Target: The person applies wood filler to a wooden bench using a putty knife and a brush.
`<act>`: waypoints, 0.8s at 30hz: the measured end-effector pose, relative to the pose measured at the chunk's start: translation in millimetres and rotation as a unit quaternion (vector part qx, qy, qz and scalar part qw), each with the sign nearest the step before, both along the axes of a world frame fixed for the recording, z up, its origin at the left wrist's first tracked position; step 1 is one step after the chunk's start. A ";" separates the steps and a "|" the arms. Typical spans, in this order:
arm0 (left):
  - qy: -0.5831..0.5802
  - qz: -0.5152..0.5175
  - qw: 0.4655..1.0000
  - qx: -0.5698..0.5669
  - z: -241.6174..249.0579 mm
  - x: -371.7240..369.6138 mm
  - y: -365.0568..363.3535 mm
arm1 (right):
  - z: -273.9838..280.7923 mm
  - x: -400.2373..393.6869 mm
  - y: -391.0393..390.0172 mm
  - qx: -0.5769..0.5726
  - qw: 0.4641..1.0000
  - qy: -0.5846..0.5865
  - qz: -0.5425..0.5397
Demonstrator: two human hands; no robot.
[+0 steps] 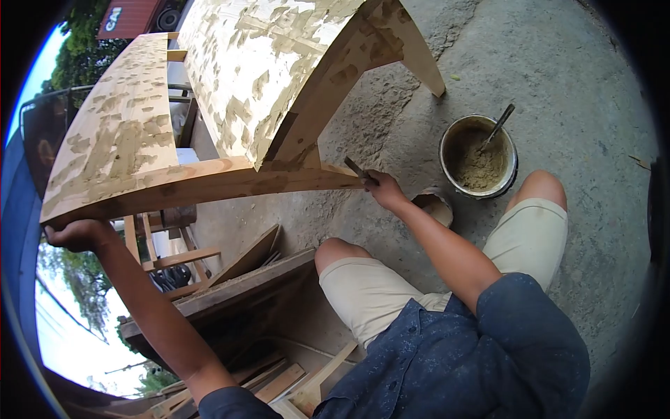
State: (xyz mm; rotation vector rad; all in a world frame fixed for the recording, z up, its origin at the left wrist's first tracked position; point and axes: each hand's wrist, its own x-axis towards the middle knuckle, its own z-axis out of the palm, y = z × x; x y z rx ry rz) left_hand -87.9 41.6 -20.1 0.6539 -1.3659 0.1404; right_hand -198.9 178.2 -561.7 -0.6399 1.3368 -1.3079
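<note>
A curved wooden piece [174, 185] with brown filler patches spans the left and middle of the view. My left hand [80, 235] grips its lower left corner, the fingers partly hidden behind the wood. At the piece's right end is my right hand [380, 188], closed round a putty knife [357, 167] whose blade points up and left. A larger patched wooden panel [258, 63] stands just behind. To the right, a round bucket [478, 157] holds brown paste, with a handled tool [497, 127] stuck in it.
A smaller container [434, 208] sits on the concrete floor [586, 105] near my right forearm. Wooden boards [279, 380] and a thick plank [244, 283] lie at the lower left. A red container [125, 19] and a wheel are at the top left.
</note>
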 end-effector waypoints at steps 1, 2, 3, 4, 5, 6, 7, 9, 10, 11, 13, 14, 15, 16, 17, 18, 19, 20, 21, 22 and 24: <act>0.008 -0.019 1.000 0.010 0.0 -0.7 -0.7 | -3.3 1.0 -0.6 0.002 1.000 -0.004 -0.001; 0.016 -0.038 0.999 0.020 -0.6 -1.6 -0.3 | -6.1 3.2 -1.0 0.016 0.999 0.028 0.010; 0.013 -0.034 0.999 0.030 -3.3 -6.2 4.9 | -8.6 5.1 -2.2 0.030 0.997 0.061 0.021; 0.012 -0.035 0.999 0.030 -3.8 -6.7 4.6 | -10.1 6.9 -4.8 0.031 0.998 0.060 0.021; 0.013 -0.037 0.999 0.030 -4.1 -5.9 4.0 | -10.9 10.5 -7.6 0.042 0.996 0.071 0.043; 0.015 -0.039 0.999 0.029 -3.7 -4.8 3.5 | -6.9 11.9 -9.7 0.053 0.993 0.082 0.065; 0.015 -0.039 0.999 0.029 -2.4 -3.3 2.9 | -2.9 13.7 -10.5 0.053 0.993 0.082 0.064; 0.016 -0.011 1.000 0.021 -2.1 -1.2 0.9 | 7.8 13.0 -6.3 -0.029 0.997 0.055 0.042; 0.017 -0.012 1.000 0.023 -3.4 -2.4 1.7 | 19.2 3.0 -1.4 -0.027 0.997 0.056 0.042; 0.018 -0.008 1.000 0.022 -4.0 -4.7 3.6 | 30.5 -9.5 2.9 -0.057 0.996 0.011 0.066; 0.020 -0.005 1.000 0.019 -4.0 -6.2 4.3 | 35.0 -21.1 1.9 -0.089 0.991 -0.033 0.089; 0.020 0.004 1.000 0.016 -3.7 -5.3 4.0 | 33.4 -24.3 0.4 -0.089 0.994 -0.033 0.056; 0.019 0.013 1.000 0.014 -3.4 -4.8 3.9 | 28.3 -25.0 -1.3 -0.088 0.995 -0.033 0.024; 0.018 0.014 1.000 0.012 -3.6 -5.1 5.3 | 21.4 -22.3 -2.9 -0.089 0.995 -0.035 0.024; 0.022 0.013 1.000 0.013 -4.3 -6.8 6.7 | 15.1 -20.1 -6.0 -0.059 0.998 0.007 0.022; 0.025 0.012 1.000 0.015 -5.3 -8.7 7.1 | 13.0 -19.4 -7.7 -0.028 0.998 0.048 0.019; 0.022 0.011 1.000 0.016 -4.7 -7.8 5.2 | 10.3 -16.9 -7.9 -0.028 0.998 0.045 0.018; 0.024 -0.001 1.000 0.016 -2.6 -4.4 1.7 | 7.4 -13.3 -7.2 -0.013 0.998 0.061 0.026; 0.027 -0.011 0.999 0.015 -0.8 -0.7 -0.7 | 3.4 -9.0 -6.5 0.001 0.996 0.077 0.036; 0.023 -0.010 1.000 0.016 0.3 2.8 -2.6 | -2.6 -1.9 -7.1 0.001 0.997 0.074 0.038; 0.003 -0.014 1.000 0.015 2.4 5.7 -4.5 | -8.4 10.8 -8.7 0.012 0.997 0.075 -0.004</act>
